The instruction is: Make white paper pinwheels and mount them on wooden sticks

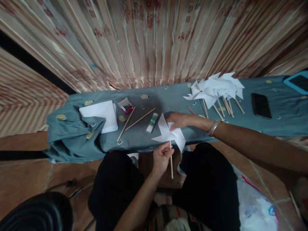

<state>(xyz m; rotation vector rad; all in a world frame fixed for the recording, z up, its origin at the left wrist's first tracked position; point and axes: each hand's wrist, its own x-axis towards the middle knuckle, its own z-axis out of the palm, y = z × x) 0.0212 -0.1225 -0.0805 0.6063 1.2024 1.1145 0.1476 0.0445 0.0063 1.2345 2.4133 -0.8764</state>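
A white paper pinwheel (166, 132) on a thin wooden stick (171, 166) is at the table's front edge. My left hand (161, 158) pinches the stick just below the paper, and the stick's lower end sticks out past the table. From the right, my right hand (177, 120) reaches over and grips the pinwheel near its middle, thumb on the paper; some of its fingertips are hidden. Close by on the left lies a glue stick (152, 123) with a green and white label. Two loose wooden sticks (141, 119) rest beyond it.
A stack of white paper (101, 114) and a small open red box of dark pins (126, 106) lie left. Finished pinwheels (220, 86) are piled back right, near a phone (261, 105) and a blue-framed tablet (298, 82). Scissors (190, 109) lie partly behind my right arm.
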